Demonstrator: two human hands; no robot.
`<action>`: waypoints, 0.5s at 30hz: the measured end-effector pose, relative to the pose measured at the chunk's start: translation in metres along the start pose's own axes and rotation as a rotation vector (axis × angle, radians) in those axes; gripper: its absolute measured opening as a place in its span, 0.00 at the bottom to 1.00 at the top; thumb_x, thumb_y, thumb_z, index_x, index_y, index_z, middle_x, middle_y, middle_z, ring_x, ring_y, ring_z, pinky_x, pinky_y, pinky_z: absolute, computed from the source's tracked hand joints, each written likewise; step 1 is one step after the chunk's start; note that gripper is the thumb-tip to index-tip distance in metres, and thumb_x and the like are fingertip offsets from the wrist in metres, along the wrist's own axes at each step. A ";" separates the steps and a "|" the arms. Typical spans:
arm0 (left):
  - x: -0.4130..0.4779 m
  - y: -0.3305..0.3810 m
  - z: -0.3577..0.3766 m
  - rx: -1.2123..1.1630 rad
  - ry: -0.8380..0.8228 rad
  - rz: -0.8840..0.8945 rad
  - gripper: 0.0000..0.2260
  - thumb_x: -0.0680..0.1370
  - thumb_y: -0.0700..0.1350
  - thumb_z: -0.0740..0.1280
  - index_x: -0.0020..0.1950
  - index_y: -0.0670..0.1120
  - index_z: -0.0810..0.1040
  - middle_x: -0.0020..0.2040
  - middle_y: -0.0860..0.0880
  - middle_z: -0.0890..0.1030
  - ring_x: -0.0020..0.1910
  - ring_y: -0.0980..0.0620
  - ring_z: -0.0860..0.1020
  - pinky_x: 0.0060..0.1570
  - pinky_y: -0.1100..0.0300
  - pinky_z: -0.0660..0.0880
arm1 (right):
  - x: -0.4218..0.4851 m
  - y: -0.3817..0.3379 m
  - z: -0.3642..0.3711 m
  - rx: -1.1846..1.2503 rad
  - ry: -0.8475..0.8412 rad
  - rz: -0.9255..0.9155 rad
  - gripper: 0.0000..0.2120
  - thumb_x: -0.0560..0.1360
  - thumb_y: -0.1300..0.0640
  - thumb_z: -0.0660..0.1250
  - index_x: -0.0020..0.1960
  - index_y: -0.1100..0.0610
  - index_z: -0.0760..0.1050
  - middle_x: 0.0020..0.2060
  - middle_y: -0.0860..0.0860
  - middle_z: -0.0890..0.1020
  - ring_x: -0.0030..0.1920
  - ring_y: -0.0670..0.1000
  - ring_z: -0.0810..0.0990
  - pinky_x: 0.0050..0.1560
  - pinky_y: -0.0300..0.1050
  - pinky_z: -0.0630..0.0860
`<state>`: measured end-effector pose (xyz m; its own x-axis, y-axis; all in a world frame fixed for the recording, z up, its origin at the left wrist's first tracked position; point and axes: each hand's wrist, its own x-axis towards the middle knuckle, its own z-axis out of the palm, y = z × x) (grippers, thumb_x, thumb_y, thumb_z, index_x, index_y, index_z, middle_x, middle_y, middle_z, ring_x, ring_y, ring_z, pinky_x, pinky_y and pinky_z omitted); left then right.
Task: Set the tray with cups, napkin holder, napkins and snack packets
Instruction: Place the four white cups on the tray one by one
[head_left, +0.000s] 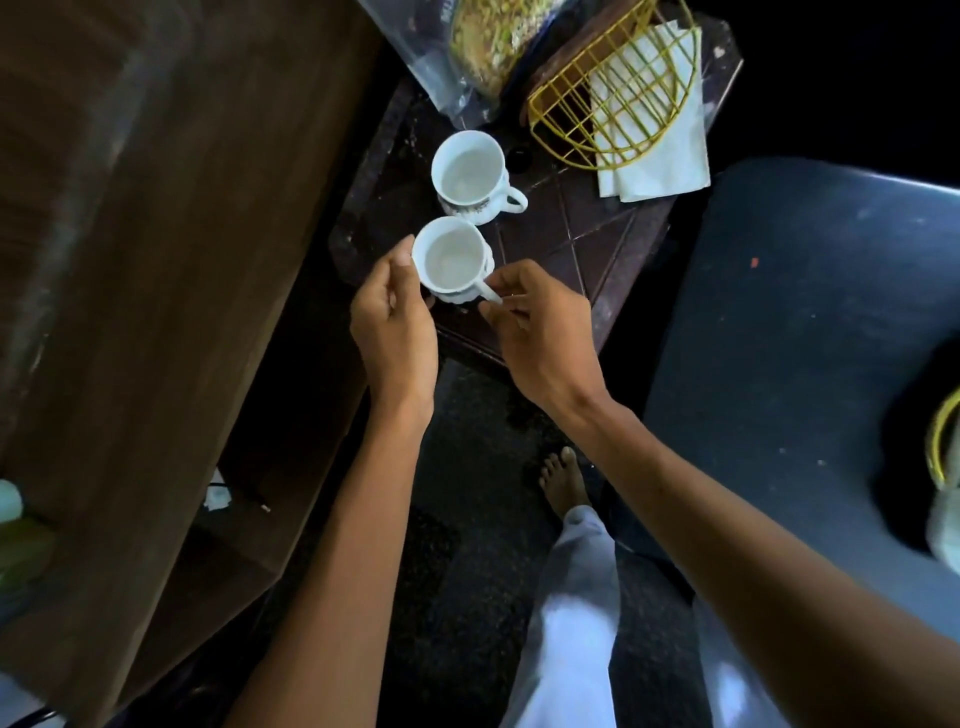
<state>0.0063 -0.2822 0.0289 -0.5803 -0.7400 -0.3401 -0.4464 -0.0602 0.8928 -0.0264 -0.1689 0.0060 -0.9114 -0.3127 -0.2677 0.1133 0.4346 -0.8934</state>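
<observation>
Two empty white cups stand on a dark brown tray. The far cup has its handle pointing right. The near cup is at the tray's front left, held between both hands. My left hand touches its left side with thumb and fingers. My right hand pinches its handle. A yellow wire napkin holder lies tipped on the tray's far right, over white napkins. A clear snack packet lies at the tray's far edge.
A brown wooden cabinet fills the left side. A dark blue surface lies to the right with a yellow-rimmed object at its edge. Below are the dark floor, a bare foot and a pale trouser leg.
</observation>
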 end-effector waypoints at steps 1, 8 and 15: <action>-0.005 0.001 0.001 -0.005 -0.006 0.001 0.15 0.85 0.46 0.58 0.68 0.44 0.79 0.64 0.49 0.82 0.64 0.56 0.80 0.65 0.50 0.79 | -0.004 0.001 -0.003 0.013 -0.005 -0.001 0.07 0.77 0.63 0.70 0.55 0.59 0.78 0.50 0.52 0.84 0.50 0.48 0.83 0.50 0.45 0.82; -0.063 0.003 0.020 -0.030 -0.056 0.003 0.15 0.86 0.45 0.58 0.67 0.43 0.79 0.63 0.48 0.83 0.63 0.54 0.81 0.64 0.52 0.79 | -0.044 0.019 -0.051 0.110 0.075 -0.031 0.06 0.77 0.62 0.70 0.52 0.55 0.80 0.46 0.45 0.84 0.47 0.38 0.82 0.45 0.27 0.76; -0.157 0.004 0.079 -0.007 -0.166 -0.009 0.13 0.86 0.42 0.58 0.65 0.40 0.79 0.61 0.45 0.83 0.61 0.52 0.82 0.62 0.53 0.80 | -0.098 0.057 -0.146 0.076 0.255 -0.016 0.04 0.77 0.58 0.71 0.51 0.55 0.80 0.44 0.44 0.85 0.46 0.42 0.83 0.49 0.37 0.80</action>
<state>0.0419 -0.1137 0.0622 -0.6814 -0.6183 -0.3917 -0.4477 -0.0713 0.8914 0.0117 0.0102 0.0342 -0.9825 -0.0917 -0.1620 0.1183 0.3639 -0.9239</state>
